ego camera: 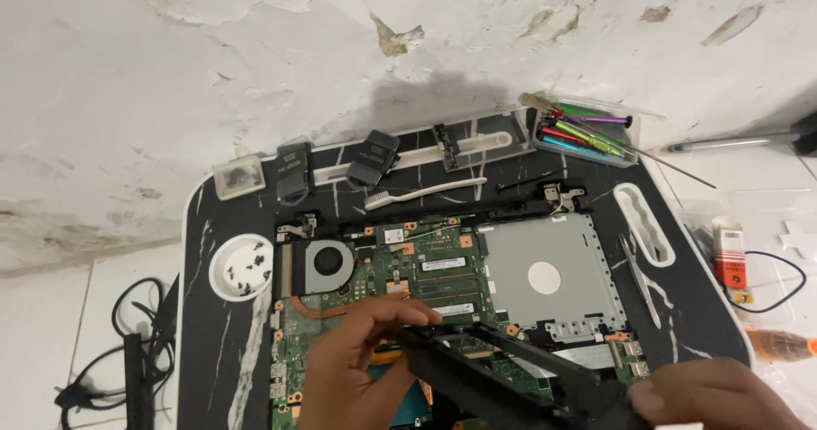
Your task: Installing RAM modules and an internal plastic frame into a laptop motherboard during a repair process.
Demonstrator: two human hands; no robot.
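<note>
An opened laptop base lies on a small black marble-patterned table [213, 353]. Its green motherboard [430, 268], round cooling fan [328, 262] and silver drive bay plate [545, 277] are exposed. Both hands hold a long black plastic frame piece [485, 370] tilted over the front of the board. My left hand [353, 362] pinches its left end above the board. My right hand [715, 396] grips its right end at the lower right corner. The lower part of the laptop is hidden under the hands and the frame.
A white round dish with several small screws [242, 266] sits left of the fan. At the back lie a toothbrush [421, 193], two black parts [294, 170], a clear small box [238, 177] and a case of screwdrivers [587, 132]. Tweezers [640, 277] lie right. Black cables [128, 353] trail on the floor.
</note>
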